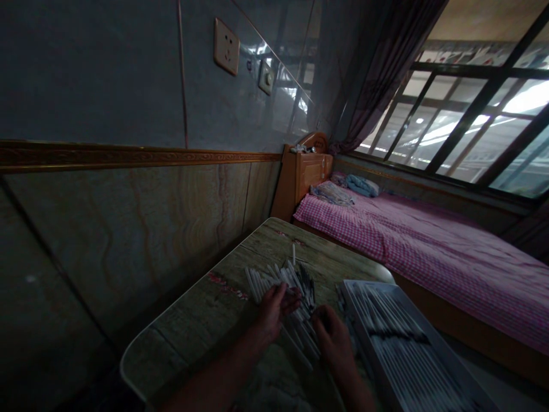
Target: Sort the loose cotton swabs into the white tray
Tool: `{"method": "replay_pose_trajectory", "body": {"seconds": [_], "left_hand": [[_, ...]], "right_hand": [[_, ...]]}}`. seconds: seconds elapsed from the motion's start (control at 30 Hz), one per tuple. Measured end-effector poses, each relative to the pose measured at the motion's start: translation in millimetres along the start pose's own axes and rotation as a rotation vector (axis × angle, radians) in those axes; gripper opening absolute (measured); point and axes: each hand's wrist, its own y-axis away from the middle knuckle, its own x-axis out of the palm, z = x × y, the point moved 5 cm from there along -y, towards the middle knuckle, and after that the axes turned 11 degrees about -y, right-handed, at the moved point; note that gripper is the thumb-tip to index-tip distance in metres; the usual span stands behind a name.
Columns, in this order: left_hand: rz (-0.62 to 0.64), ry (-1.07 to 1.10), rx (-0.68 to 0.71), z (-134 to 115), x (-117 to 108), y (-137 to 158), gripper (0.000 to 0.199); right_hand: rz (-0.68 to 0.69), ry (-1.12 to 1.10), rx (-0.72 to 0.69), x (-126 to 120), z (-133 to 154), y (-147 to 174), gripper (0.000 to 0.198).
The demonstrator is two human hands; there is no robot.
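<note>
Loose white tube-like sticks (256, 283) lie in a fanned pile on the table, with a cluster of thin dark sticks (305, 281) at its right side. Over the pile, my left hand (274, 309) is closed, thumb against bent fingers; what it grips is too dim to make out. My right hand (332, 332) is pinched at the pile's right edge, close to the left hand, and its fingertips hide whatever is between them. One white stick (294, 253) sits apart beyond the pile.
A pale shallow tray (349, 284) filled with rows of white sticks stands at the table's right side. The wood-patterned table (189, 326) has a rounded pale edge along the tiled wall (141, 229). Beyond it is a bed (412, 240) with a pink checked cover.
</note>
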Motion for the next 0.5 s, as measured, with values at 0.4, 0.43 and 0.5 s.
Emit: {"method": "replay_pose_trajectory", "body": {"seconds": [0.4, 0.43, 0.5], "left_hand": [[-0.004, -0.014, -0.008, 1.4, 0.7, 0.8, 0.035], [0.007, -0.033, 0.004, 0.8, 1.5, 1.4, 0.036], [0.035, -0.084, 0.034, -0.5, 3.7, 2.9, 0.039]], "right_hand": [[-0.019, 0.022, -0.022, -3.6, 7.8, 1.5, 0.021], [-0.020, 0.035, -0.018, -3.8, 7.5, 1.5, 0.021], [-0.020, 0.071, -0.020, -3.8, 8.4, 1.6, 0.022]]}}
